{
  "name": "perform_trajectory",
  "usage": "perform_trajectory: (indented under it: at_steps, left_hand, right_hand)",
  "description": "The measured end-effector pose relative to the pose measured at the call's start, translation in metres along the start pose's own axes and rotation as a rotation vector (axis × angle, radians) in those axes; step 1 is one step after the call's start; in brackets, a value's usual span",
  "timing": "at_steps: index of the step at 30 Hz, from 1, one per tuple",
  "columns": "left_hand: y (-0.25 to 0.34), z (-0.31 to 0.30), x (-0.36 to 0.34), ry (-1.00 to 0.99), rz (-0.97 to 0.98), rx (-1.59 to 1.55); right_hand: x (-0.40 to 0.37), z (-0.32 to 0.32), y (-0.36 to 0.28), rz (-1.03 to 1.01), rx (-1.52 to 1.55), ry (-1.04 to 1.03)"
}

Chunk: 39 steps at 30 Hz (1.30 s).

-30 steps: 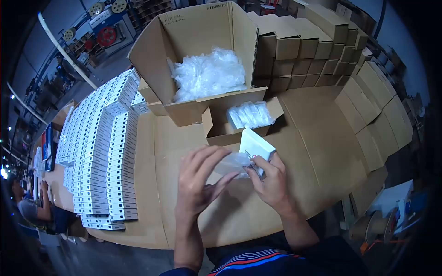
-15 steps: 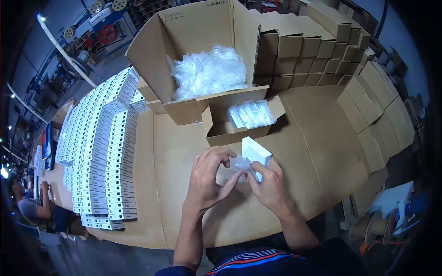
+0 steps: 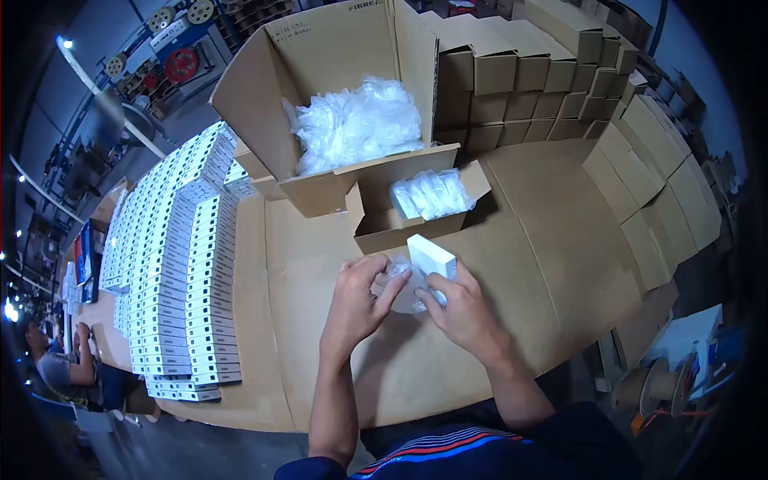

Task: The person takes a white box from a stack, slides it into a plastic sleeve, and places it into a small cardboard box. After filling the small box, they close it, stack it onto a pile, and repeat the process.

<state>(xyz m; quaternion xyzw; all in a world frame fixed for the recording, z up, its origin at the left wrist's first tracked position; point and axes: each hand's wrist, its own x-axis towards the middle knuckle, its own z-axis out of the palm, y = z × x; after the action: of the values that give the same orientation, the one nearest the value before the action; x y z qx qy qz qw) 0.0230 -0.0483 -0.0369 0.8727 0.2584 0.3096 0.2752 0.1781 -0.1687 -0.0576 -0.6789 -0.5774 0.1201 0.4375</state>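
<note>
My right hand (image 3: 462, 310) grips a small white box (image 3: 431, 256), which stands tilted on end between fingers and thumb. A clear plastic bag (image 3: 414, 286) lies between my two hands, crumpled. My left hand (image 3: 358, 298) pinches the bag with thumb and forefinger, just left of the white box. Beyond my hands is an open narrow carton (image 3: 408, 240), with several plastic-wrapped white boxes (image 3: 434, 195) standing in its right part.
A large open carton (image 3: 256, 104) full of clear plastic bags (image 3: 360, 124) stands behind. Stacked white boxes (image 3: 172, 272) rise at left. Brown cartons (image 3: 512, 80) are piled at the back right, more (image 3: 652, 200) at right. A person (image 3: 68, 360) sits far left.
Both hands, with the white box and the bag, have shifted slightly left in view. The left thumb and forefinger have moved higher on the bag. The camera view has shifted a little.
</note>
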Motion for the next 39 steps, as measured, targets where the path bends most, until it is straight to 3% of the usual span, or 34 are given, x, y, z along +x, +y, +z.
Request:
perform_trajectory:
  at_steps: [3,4,7,8,11,13,16,22,26,29,30,33,39]
  left_hand:
    - [0.010,-0.003,0.008,0.015,-0.230,-0.236]
    - [0.003,0.003,0.010,0.108,-0.179,-0.246]
    - [0.012,-0.005,0.023,0.328,-0.293,-0.203]
    - [-0.008,0.002,0.018,0.506,-0.196,-0.147]
    - [-0.032,0.018,0.009,0.816,-0.121,-0.548]
    - [-0.032,0.039,-0.021,0.481,-0.332,-0.945]
    - [-0.016,0.063,-0.036,0.316,-0.402,-0.949]
    - [-0.014,0.058,-0.046,0.313,-0.575,-1.039]
    - [-0.024,0.053,-0.058,0.348,-0.501,-1.081]
    - [-0.026,0.041,-0.053,0.276,-0.395,-1.122]
    - [-0.034,0.035,-0.053,0.134,-0.415,-1.174]
    - [-0.031,0.030,-0.047,0.028,-0.563,-1.027]
    - [-0.028,0.043,-0.058,0.280,-0.308,-0.810]
  right_hand:
    - [-0.003,-0.003,0.006,-0.006,0.026,-0.042]
    - [-0.005,-0.006,0.008,-0.003,0.048,-0.055]
    - [-0.008,-0.011,0.010,0.088,0.103,-0.053]
    - [-0.009,-0.011,0.012,0.140,0.103,-0.031]
    - [-0.010,-0.007,0.011,0.274,0.146,0.083]
    - [-0.008,-0.002,0.014,0.296,0.192,0.147]
    - [-0.014,0.016,0.026,0.221,0.265,0.185]
    - [-0.016,0.032,0.020,0.321,0.819,0.196]
    - [-0.015,0.027,0.021,0.284,0.648,0.248]
    - [-0.022,0.032,0.029,0.138,0.513,0.304]
    - [-0.027,0.031,0.034,0.156,0.411,0.245]
    - [-0.035,0.038,0.044,0.072,0.412,0.201]
    - [-0.034,0.014,0.038,0.021,0.550,0.099]
